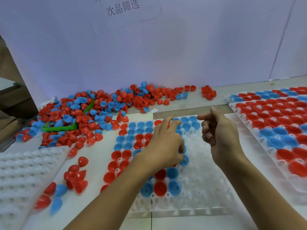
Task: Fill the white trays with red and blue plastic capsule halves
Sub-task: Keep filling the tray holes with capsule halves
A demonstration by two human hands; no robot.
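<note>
The middle white tray [207,171] carries red and blue capsule halves in its left part and back row; its right part is bare. My left hand [166,143] reaches over this tray with curled fingers. Its thumb and fingertips pinch a blue capsule half [185,161] at the edge of the filled area. My right hand [219,130] hovers above the tray's back right. Its index finger and thumb stick out to the left, the other fingers are loosely curled, and nothing shows in it. A big pile of red and blue halves [99,105] lies at the back left.
A filled white tray [235,108] stands at the right, with another behind it. A white tray with no halves in it [25,171] lies at the front left. A green scoop [63,127] sits in the pile. Loose halves [74,176] lie between the left and middle trays. A white board stands behind.
</note>
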